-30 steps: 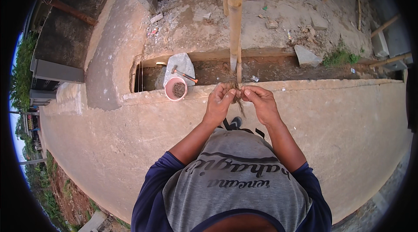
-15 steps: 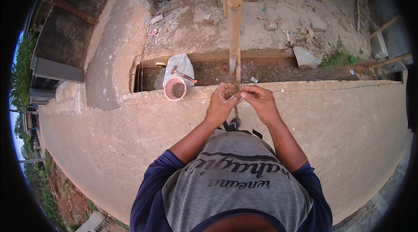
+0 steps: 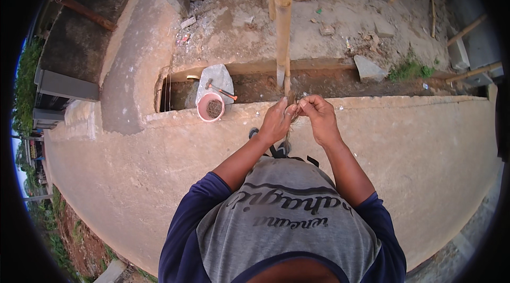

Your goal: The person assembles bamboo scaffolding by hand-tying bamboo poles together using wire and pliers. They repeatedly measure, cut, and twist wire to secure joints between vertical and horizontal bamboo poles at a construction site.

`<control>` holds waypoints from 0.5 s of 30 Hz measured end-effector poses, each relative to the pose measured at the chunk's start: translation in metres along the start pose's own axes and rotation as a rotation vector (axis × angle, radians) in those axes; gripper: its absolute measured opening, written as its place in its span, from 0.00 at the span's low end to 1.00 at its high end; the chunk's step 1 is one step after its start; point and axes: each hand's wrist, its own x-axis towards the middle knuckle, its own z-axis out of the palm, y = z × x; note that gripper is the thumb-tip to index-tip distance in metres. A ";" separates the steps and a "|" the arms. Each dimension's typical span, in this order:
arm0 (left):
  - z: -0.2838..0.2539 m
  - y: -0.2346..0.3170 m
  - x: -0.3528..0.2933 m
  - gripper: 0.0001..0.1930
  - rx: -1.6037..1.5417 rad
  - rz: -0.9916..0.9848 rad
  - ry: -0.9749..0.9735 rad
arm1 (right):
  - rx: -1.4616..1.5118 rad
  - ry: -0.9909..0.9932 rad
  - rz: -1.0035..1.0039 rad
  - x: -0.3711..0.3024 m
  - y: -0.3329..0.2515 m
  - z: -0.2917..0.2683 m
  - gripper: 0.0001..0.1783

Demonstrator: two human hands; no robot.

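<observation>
A: Start at the left. What's there?

B: A pink bucket [image 3: 202, 104] with thin brown pieces inside, at the far edge of the concrete path [image 3: 159, 163]. Just beyond it is a pale stone slab [image 3: 218, 74] with a hammer [image 3: 222, 91] lying across it, handle toward the right.

A: And the hands?

B: Moving right, the left hand [image 3: 277, 120] has its fingers closed, thumb pressed in, on a bundle of thin strands [image 3: 293, 95]. The bundle sits between both hands, in front of the chest, with loose ends hanging toward the near side.

A: Wire or fibre?

B: I can't tell; they're too fine.

A: What about the right hand?

B: The right hand [image 3: 321, 118] has its thumb and forefinger pinched nearly together at the bundle's right side. Whether they grip one strand or several, I can't tell.

A: How would you handle it well?

B: I'd let the left fingers clamp firmly near the middle, so nothing slides out, and have the right ones take few strands at a time, drawing gently along their length. Tugging sideways could tangle them.

A: Anything farther right?

B: A grey rock [image 3: 370, 69] in the ditch, well apart from the hands.
</observation>
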 end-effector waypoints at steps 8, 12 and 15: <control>-0.015 -0.014 -0.001 0.52 0.064 0.067 0.231 | 0.379 -0.051 -0.107 0.008 -0.066 0.015 0.08; -0.017 0.010 0.017 0.48 -0.049 0.088 0.245 | 0.491 -0.099 -0.193 0.008 -0.104 0.007 0.08; -0.031 0.006 0.032 0.23 -0.080 0.078 0.088 | 0.521 -0.186 -0.264 0.008 -0.123 0.005 0.09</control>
